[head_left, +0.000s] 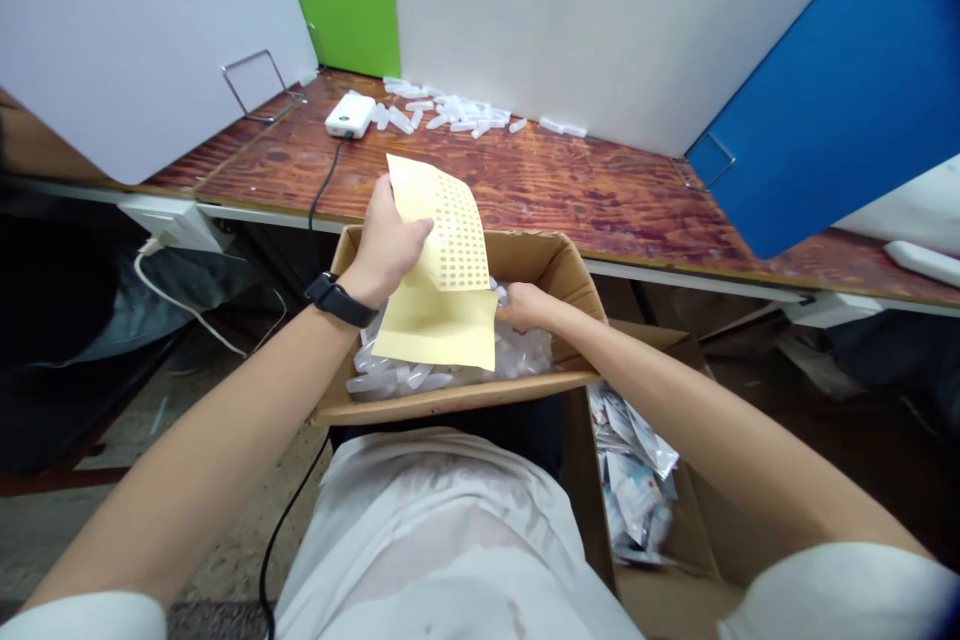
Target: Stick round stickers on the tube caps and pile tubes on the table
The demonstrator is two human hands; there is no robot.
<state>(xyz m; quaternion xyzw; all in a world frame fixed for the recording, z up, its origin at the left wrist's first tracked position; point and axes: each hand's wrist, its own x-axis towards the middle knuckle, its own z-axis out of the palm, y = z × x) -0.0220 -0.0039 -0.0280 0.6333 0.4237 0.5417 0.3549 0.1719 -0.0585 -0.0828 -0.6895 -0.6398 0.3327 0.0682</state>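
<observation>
At the near edge of the wooden table (540,182), a cardboard box (574,282) gapes within easy reach. Over it, a yellow sticker sheet (433,282) is pinched at its left side by the left hand (390,238), so its dots (463,232) show. The right hand (525,306) curls among plastic tubes (405,378); I can't tell whether it grips one.

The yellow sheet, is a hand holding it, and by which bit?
Yes, the left hand holds the sheet by its left edge. The right hand is in the box; whether it holds anything can't be told.
</observation>
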